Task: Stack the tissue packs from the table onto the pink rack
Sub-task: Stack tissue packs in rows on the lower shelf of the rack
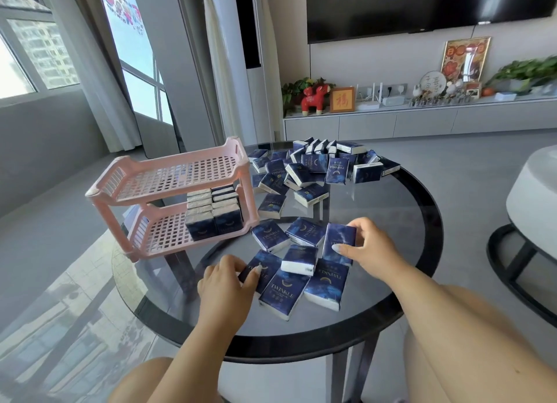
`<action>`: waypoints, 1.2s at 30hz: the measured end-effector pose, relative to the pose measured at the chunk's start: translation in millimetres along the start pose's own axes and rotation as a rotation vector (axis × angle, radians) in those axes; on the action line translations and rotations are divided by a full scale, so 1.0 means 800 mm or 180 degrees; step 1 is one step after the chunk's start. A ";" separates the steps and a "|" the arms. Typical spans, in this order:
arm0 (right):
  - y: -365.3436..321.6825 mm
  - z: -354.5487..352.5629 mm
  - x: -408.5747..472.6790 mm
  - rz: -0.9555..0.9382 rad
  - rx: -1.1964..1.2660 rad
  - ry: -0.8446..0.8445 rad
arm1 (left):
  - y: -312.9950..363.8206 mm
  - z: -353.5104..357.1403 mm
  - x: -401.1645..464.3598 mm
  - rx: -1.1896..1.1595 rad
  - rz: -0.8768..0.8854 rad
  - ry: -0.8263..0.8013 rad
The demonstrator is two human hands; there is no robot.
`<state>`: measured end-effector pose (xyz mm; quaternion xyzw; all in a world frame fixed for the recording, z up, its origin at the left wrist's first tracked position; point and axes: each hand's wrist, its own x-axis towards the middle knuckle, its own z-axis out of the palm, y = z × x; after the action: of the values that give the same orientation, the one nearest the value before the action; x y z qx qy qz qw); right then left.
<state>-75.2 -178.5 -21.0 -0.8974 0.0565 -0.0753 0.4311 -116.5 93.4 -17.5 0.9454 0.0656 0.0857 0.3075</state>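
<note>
Blue tissue packs: right hand [369, 245] pinches one pack [339, 241]; left hand [224, 277] curls fingers around another [259, 271].

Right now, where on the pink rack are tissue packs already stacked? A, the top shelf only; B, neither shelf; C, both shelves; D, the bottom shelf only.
D: the stacked tissue packs stand on the bottom shelf of the pink rack, toward its right end, while its top shelf holds no packs.
</note>
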 end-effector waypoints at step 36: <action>-0.127 0.110 -0.092 -0.3057 0.0003 -0.0387 | -0.031 -0.066 0.005 -0.3871 -0.1120 -0.1189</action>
<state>-128.0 -35.9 -2.2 -0.8246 -0.3894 -0.2133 0.3505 -125.4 144.1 10.6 0.5773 0.1046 -0.1096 0.8023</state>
